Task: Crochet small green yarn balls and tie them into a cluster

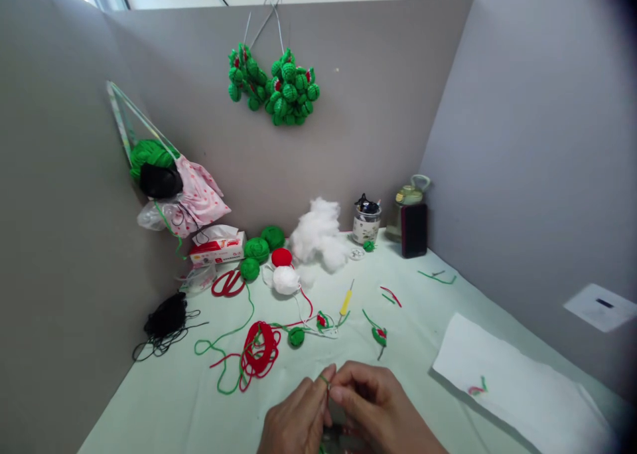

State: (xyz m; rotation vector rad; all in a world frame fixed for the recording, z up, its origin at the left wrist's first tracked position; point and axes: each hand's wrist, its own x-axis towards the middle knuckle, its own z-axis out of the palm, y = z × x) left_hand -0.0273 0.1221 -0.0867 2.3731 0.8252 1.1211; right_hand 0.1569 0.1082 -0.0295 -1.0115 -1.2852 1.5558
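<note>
My left hand [298, 417] and my right hand [381, 407] meet at the bottom centre of the view, fingertips pinched together. Between them runs a short bit of green yarn [324, 378], with a small metal tip at the pinch. Something dark lies under my hands, partly hidden. Just beyond my hands on the pale green table [169, 401] lie a coil of red yarn [259, 353], a small green crocheted ball [296, 336], a yellow-handled crochet hook [346, 301] and a small green-and-red crocheted piece [379, 335].
Green yarn balls [257, 249], a red ball [281, 257], a white ball [285, 279], white stuffing [319, 234], red scissors [227, 283], a tissue box [217, 248] and black yarn [166, 316] sit further back. A jar [366, 223], a bottle [409, 205] and white paper [517, 384] are to the right. Green crocheted balls [279, 85] hang on the partition.
</note>
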